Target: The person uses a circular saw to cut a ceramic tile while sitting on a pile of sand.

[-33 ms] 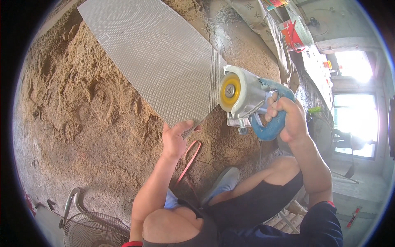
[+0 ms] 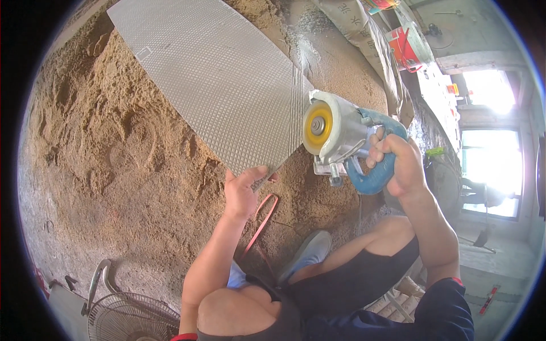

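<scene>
A long grey board with a waffle texture (image 2: 205, 79) lies over the sand, with a band of grooves near its right end. My left hand (image 2: 243, 187) is closed on its near corner, thumb on top. My right hand (image 2: 395, 162) is wrapped round the blue handle of a hand-held power cutter (image 2: 335, 133), which has a metal body and a yellow disc. The cutter sits at the board's right end; whether it touches the board I cannot tell. A thin pink strap (image 2: 259, 227) lies on the sand below my left hand.
Heaped sand (image 2: 108, 142) surrounds the board. A standing fan (image 2: 131, 318) is at lower left, near my bent legs. At upper right are paper sacks (image 2: 355, 31), a red-and-white bucket (image 2: 408, 45) and bright windows (image 2: 489, 170).
</scene>
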A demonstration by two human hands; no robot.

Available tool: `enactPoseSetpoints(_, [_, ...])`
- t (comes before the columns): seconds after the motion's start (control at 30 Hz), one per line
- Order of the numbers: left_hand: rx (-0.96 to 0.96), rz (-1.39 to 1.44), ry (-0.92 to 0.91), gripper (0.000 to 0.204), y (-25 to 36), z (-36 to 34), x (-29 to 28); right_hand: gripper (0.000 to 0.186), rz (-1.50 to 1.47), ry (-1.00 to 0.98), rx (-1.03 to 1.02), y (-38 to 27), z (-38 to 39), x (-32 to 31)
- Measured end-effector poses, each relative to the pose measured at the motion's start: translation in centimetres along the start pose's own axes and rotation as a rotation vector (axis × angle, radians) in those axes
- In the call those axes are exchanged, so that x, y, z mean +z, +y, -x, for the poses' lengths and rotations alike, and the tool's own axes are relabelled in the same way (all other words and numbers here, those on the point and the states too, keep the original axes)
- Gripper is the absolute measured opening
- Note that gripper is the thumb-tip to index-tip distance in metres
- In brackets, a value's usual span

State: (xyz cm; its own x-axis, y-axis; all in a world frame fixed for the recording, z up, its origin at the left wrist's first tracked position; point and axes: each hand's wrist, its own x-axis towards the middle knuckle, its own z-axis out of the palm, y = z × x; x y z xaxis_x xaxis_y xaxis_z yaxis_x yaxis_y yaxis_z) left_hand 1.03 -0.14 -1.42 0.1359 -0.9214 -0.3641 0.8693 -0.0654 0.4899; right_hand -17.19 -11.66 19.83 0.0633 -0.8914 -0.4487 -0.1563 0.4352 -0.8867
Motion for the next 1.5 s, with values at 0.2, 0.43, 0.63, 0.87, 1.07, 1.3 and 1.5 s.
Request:
enactPoseSetpoints(0.2, [0.01,-0.046,0.033,0.023,-0.3,-0.1,-0.2,0.013,0.004,0.001,0.014,0.0,0.4,0.0])
enactPoseSetpoints(0.43, [0.017,-0.028,0.01,0.02,-0.2,0.0,-0.3,0.012,0.016,-0.002,0.027,0.0,1.0,0.0])
enactPoseSetpoints(0.63, [0.006,-0.129,0.054,0.019,-0.5,0.0,-0.4,0.011,0.038,0.012,0.032,-0.3,1.1,-0.4])
enactPoseSetpoints(0.87, [0.031,0.048,0.029,0.03,-0.1,0.1,-0.3,0.011,-0.123,-0.033,-0.101,-1.0,-3.1,-1.4])
enactPoseSetpoints(1.07, [0.062,-0.03,-0.015,0.041,0.3,0.3,0.6,0.01,-0.065,-0.024,-0.259,-1.1,-7.1,-1.2])
enactPoseSetpoints(1.3, [0.08,-0.054,-0.015,0.047,0.2,-0.1,0.5,0.011,-0.055,-0.058,-0.273,-1.8,-8.0,0.6])
enactPoseSetpoints(1.5, [0.08,-0.042,-0.072,0.047,0.3,0.0,1.0,0.012,-0.003,-0.015,-0.258,-1.7,-8.7,0.6])
